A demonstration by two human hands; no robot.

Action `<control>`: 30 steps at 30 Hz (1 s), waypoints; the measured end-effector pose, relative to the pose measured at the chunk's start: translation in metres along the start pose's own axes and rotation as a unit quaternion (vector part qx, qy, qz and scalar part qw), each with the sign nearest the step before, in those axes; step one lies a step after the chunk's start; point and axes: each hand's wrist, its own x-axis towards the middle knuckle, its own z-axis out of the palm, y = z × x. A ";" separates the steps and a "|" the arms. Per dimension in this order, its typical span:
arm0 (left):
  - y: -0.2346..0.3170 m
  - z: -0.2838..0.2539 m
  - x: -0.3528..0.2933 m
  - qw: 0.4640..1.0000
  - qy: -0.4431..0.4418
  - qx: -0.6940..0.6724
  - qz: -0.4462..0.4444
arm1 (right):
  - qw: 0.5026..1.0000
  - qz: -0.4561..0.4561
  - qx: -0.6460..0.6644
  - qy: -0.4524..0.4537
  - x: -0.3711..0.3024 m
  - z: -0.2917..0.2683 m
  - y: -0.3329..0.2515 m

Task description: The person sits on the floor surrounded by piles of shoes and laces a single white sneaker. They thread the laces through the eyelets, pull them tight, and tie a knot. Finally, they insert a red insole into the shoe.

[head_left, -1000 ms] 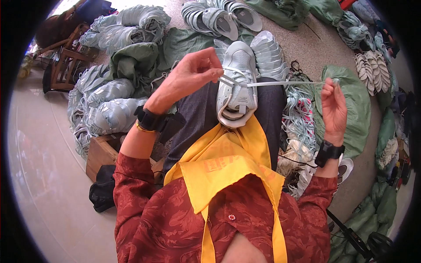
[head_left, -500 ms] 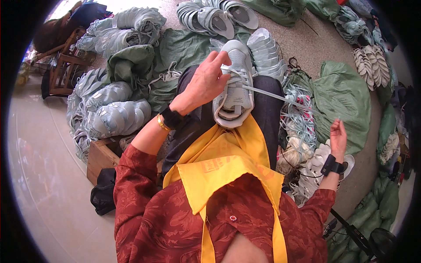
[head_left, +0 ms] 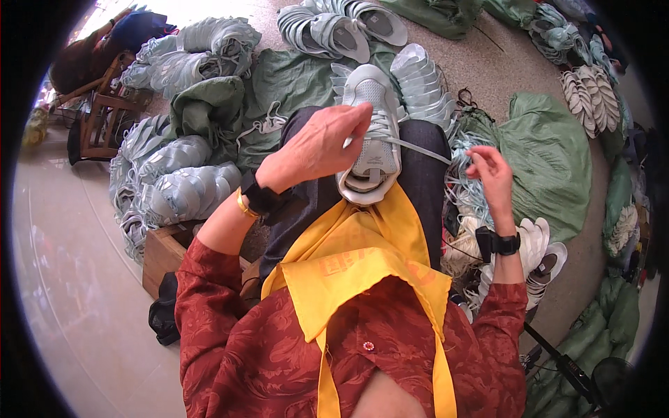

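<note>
A pale grey-blue sneaker (head_left: 369, 164) rests on my lap, toe pointing away and heel opening toward me. Its flat light-blue shoelace (head_left: 421, 150) runs from the eyelets out to the right. Over the left side of the lacing is my left hand (head_left: 317, 148), fingers curled together, a pale bit of lace showing at the fingertips. My right hand (head_left: 492, 180) is raised right of my knee, fingers bent but apart. The lace's free end stops just short of it, and I see no grip on it.
Bundled pale shoe uppers (head_left: 188, 188) lie at the left by a wooden box (head_left: 162, 261). More nested uppers (head_left: 421, 83) sit beyond my knees. A green sack (head_left: 543, 160) and a tangle of laces (head_left: 468, 184) are at the right. A wooden chair (head_left: 104, 129) stands far left.
My right hand has moved up and inward to the left, and the lace's visible right end now lies closer to the shoe. My left hand has turned and lowered slightly, fingers curling in.
</note>
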 end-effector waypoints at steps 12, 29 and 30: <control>0.034 -0.023 -0.009 0.987 0.024 -0.132 -0.084 | 0.966 -0.104 0.054 -0.231 0.025 0.125 -0.087; -0.002 -0.003 -0.026 0.888 0.061 -0.414 -0.190 | 0.972 -0.031 0.148 -0.179 0.012 0.015 -0.055; -0.003 0.003 -0.027 0.885 0.059 -0.419 -0.193 | 0.974 -0.016 0.157 -0.166 0.010 0.012 -0.052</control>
